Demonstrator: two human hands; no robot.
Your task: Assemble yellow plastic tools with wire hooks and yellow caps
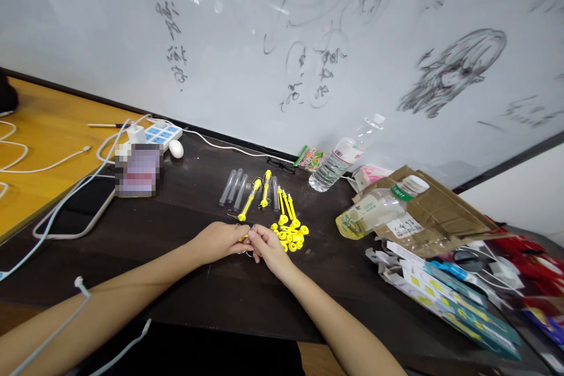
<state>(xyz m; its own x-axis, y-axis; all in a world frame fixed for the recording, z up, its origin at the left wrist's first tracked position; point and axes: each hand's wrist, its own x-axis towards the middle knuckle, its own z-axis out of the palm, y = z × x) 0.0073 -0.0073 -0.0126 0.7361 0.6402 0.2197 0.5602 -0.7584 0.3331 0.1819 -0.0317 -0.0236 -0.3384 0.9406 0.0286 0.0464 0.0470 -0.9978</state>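
My left hand (225,239) and my right hand (269,249) meet over the near part of the dark table, fingers pinched together. Between the left fingers a bit of a small yellow plastic part (243,239) shows, and a thin metal ring (249,254) hangs below. My right fingertips close on the metal ring's end; the fingers hide most of it. Just right of the hands lies a pile of yellow caps (291,237). Beyond them are yellow rods (288,207), clear tubes (233,188) and two assembled yellow-and-clear tubes (249,200) with metal rings.
A water bottle (337,161) stands at the back; a bottle of yellow drink (374,211) leans on a brown paper bag (440,211). Opened boxes (449,294) crowd the right. To the left are a phone (81,208), a power strip (163,134) and white cables. A whiteboard rises behind.
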